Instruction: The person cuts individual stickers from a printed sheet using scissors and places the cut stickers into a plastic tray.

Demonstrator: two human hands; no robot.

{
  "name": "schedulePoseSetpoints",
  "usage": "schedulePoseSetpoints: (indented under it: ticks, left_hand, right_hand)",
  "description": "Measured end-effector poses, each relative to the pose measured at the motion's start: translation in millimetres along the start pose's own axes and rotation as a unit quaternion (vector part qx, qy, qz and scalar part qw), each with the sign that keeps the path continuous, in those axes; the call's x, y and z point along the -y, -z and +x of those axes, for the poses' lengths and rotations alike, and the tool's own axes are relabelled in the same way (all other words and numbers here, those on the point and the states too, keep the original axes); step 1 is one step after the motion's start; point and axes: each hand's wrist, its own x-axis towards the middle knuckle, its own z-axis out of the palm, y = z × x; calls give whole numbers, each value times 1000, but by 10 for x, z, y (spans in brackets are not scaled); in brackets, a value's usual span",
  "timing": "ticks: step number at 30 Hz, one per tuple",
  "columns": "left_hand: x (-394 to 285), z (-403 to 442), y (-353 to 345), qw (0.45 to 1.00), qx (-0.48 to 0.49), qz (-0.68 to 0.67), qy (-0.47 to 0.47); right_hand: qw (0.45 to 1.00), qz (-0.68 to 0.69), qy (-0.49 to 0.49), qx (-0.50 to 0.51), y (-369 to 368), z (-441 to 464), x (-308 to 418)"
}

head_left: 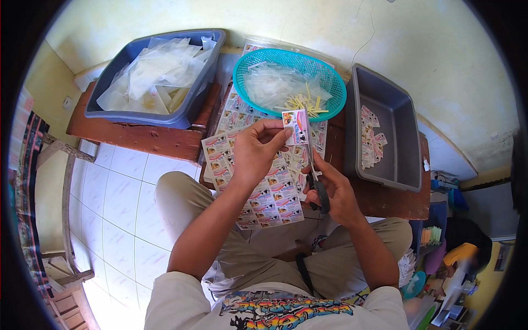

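My left hand (258,147) pinches a small printed label (295,127) by its left edge, above the middle of the bench. My right hand (336,193) is closed round the black handles of a pair of scissors (321,199). Their blades point up along the label's right edge; whether they touch the paper I cannot tell. Below my hands lie sheets of printed labels (269,202), one reaching over the bench's front edge. A turquoise basket (240,88) just beyond holds clear plastic pieces and thin yellowish strips (306,103).
On the right, a grey tub (399,137) holds several cut labels (372,140). A blue-grey tub (190,113) of plastic sheets (157,69) stands at the left on the wooden bench (148,135). Another person (467,242) is at the far right.
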Motion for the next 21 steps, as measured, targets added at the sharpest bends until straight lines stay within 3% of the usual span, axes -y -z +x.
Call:
schedulePoseSetpoints:
  ticks: [21]
  left_hand:
    - [-17, -16, 2, 1000, -3, 14, -2]
  right_hand:
    - [1000, 3, -9, -3, -3, -15, 7]
